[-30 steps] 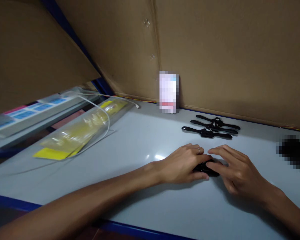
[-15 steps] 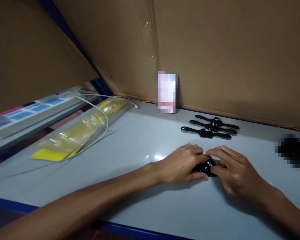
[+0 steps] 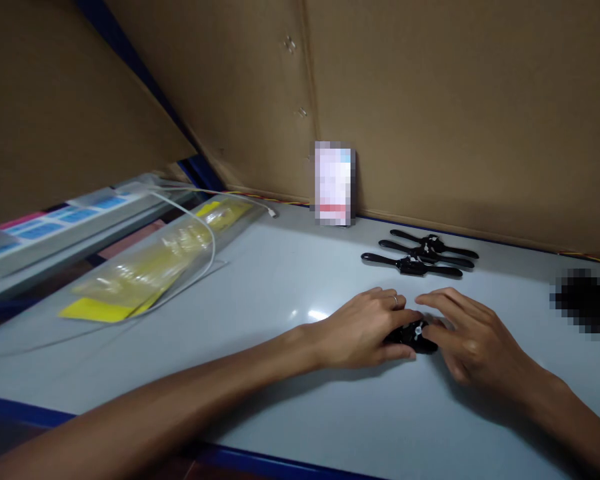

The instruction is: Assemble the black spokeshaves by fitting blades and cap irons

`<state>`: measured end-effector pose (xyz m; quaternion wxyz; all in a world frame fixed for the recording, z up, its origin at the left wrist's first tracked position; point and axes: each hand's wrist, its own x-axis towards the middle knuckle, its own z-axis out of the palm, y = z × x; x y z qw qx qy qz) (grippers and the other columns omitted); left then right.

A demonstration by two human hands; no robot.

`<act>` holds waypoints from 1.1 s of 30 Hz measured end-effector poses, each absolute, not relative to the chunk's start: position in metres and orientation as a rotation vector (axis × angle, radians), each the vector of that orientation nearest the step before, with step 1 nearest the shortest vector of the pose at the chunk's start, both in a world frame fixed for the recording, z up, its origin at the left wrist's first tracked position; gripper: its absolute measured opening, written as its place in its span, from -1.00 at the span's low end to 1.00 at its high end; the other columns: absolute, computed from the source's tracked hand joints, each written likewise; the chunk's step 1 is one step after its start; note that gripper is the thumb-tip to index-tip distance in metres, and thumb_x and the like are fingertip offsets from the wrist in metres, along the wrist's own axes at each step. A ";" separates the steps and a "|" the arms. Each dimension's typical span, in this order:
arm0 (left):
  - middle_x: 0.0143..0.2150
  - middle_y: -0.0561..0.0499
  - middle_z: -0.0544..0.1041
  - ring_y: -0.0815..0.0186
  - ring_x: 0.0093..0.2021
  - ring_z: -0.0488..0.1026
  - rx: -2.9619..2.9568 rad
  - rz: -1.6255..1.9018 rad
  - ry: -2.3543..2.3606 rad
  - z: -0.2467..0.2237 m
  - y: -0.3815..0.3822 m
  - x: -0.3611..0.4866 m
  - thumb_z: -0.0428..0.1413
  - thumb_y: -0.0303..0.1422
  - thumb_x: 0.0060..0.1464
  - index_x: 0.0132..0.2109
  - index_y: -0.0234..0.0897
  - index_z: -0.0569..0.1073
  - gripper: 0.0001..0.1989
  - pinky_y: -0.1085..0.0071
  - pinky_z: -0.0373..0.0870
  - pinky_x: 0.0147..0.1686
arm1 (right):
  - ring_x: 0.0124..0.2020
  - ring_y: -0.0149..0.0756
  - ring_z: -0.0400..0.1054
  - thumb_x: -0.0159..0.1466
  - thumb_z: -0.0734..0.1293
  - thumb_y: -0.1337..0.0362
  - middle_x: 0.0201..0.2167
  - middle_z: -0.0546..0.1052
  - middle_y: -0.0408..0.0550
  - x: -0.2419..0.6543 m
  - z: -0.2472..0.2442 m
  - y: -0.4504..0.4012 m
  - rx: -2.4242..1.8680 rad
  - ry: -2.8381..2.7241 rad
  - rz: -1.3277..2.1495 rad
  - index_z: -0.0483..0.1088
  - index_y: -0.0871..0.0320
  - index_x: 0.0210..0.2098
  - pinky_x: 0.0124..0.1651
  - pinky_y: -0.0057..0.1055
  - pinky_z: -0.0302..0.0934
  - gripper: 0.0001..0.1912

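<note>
A black spokeshave [image 3: 407, 338] lies on the light grey table top, its left part covered by my left hand [image 3: 373, 330]. The fingers and thumb of that hand are closed around it and press it to the table. A small silver-coloured wing-shaped screw [image 3: 419, 331] shows on its middle. Over the right end is my right hand [image 3: 463, 333], fingers apart, one fingertip at the silver screw. The spokeshave's right handle is hidden behind this hand. Farther back, three similar black spokeshaves [image 3: 413, 265] lie side by side, close together.
At the left lies a clear plastic bag [image 3: 145, 267] with yellow card in it, a white cable [image 3: 214, 243] across it. A blurred upright phone-like thing [image 3: 334, 183] leans on the cardboard wall [image 3: 460, 120]. A blurred black object [image 3: 586, 301] sits at the right.
My right hand's fingers have shifted slightly at the screw, and more of the silver screw shows. My left hand stays in place on the spokeshave.
</note>
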<state>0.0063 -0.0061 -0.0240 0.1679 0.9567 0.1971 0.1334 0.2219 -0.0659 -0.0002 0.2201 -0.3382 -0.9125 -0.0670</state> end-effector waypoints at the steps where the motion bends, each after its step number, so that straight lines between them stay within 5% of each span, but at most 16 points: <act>1: -0.16 -0.08 0.54 0.14 -0.17 0.48 2.725 0.376 0.560 -0.023 -0.006 0.006 0.19 -0.11 0.26 0.17 -0.31 0.45 -0.54 0.21 0.39 -0.09 | -0.13 -0.09 0.38 0.26 0.15 0.60 -0.07 0.55 0.19 0.223 0.000 -0.065 -0.956 -2.518 -0.208 0.50 0.21 -0.36 -0.21 -0.15 0.38 -0.66; 11: -0.19 -0.07 0.53 0.16 -0.21 0.46 2.715 0.377 0.590 -0.023 -0.006 0.007 0.18 -0.12 0.28 -0.01 -0.35 0.50 -0.65 0.23 0.39 -0.13 | -0.25 -0.14 0.37 0.37 0.33 0.22 -0.28 0.51 0.04 0.223 -0.004 -0.063 -1.136 -2.520 -0.014 0.44 0.18 -0.21 -0.25 -0.20 0.33 -0.86; 21: -0.21 -0.04 0.53 0.19 -0.24 0.45 2.673 0.349 0.656 -0.020 -0.008 0.007 0.25 -0.12 0.20 -0.06 -0.31 0.41 -0.63 0.28 0.36 -0.21 | -0.45 -0.36 0.28 0.40 0.29 0.35 -0.45 0.45 -0.17 0.230 -0.010 -0.053 -1.347 -2.368 0.528 0.34 0.12 -0.40 -0.37 -0.41 0.17 -0.80; 25: -0.22 -0.03 0.51 0.21 -0.26 0.43 2.626 0.368 0.676 -0.020 -0.008 0.005 0.26 -0.14 0.18 -0.01 -0.30 0.36 -0.60 0.30 0.35 -0.25 | -0.52 -0.39 0.19 0.41 0.25 0.26 -0.55 0.37 -0.23 0.234 -0.013 -0.046 -1.432 -2.170 0.740 0.30 0.11 -0.42 -0.46 -0.45 0.07 -0.76; 33: -0.23 -0.02 0.48 0.17 -0.21 0.43 2.582 0.305 0.746 -0.016 -0.010 0.006 0.29 -0.18 0.15 0.05 -0.29 0.34 -0.56 0.27 0.35 -0.21 | -0.47 -0.28 0.30 0.34 0.27 0.12 -0.53 0.48 -0.13 0.265 -0.013 -0.023 -1.726 -2.091 0.563 0.39 0.10 -0.48 -0.37 -0.36 0.07 -0.70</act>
